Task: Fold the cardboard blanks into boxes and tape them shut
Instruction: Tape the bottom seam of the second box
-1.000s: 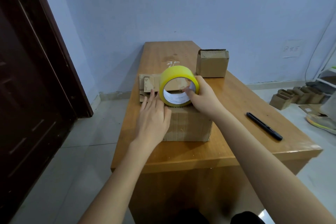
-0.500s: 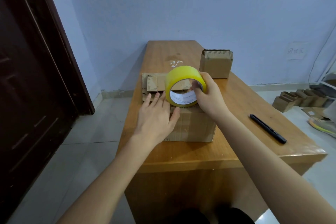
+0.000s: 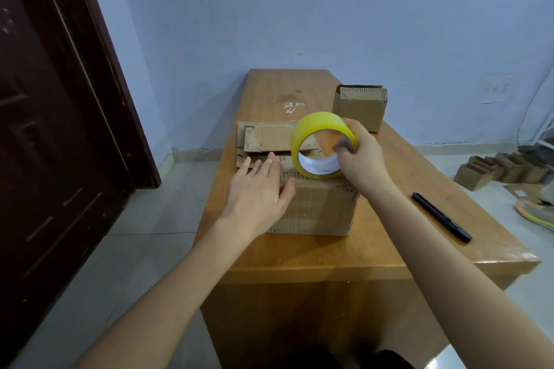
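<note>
At the centre of the frame, a cardboard box (image 3: 317, 207) sits on a wooden table (image 3: 299, 252) as a person tapes it — the left hand (image 3: 257, 189) lies flat on the box's top at its left edge, fingers straight and slightly spread, thumb angled toward the middle. The right hand (image 3: 361, 156) grips a yellow tape roll (image 3: 322, 145) standing on edge on the box top, fingers curled through its core, forearm reaching in from the lower right. Just behind the box lie flat cardboard blanks (image 3: 266, 138); a small folded box (image 3: 361, 106) stands upright at upper right of the table — a black pen (image 3: 440, 216) lies toward its right edge
</note>
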A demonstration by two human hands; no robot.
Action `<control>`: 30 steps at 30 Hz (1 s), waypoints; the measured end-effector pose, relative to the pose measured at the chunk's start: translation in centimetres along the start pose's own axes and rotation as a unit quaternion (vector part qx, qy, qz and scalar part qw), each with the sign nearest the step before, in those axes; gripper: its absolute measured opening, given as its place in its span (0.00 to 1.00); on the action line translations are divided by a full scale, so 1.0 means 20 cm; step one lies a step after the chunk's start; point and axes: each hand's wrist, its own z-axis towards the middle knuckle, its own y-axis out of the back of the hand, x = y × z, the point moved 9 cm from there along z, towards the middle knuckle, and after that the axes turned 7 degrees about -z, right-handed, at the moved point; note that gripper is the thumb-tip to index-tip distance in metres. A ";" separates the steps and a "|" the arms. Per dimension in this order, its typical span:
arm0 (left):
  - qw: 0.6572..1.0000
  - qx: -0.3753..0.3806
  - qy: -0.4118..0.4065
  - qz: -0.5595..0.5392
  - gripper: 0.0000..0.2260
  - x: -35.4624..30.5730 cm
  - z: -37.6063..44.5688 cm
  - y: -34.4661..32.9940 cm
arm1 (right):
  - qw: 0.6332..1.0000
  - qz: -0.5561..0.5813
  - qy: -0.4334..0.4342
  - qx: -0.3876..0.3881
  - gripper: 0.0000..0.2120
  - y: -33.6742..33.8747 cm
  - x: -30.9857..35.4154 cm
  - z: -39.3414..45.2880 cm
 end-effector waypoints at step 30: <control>0.758 0.026 0.183 -0.626 0.31 0.06 -0.06 -0.04 | 0.995 0.086 -0.054 -0.022 0.05 0.05 -0.21 -0.03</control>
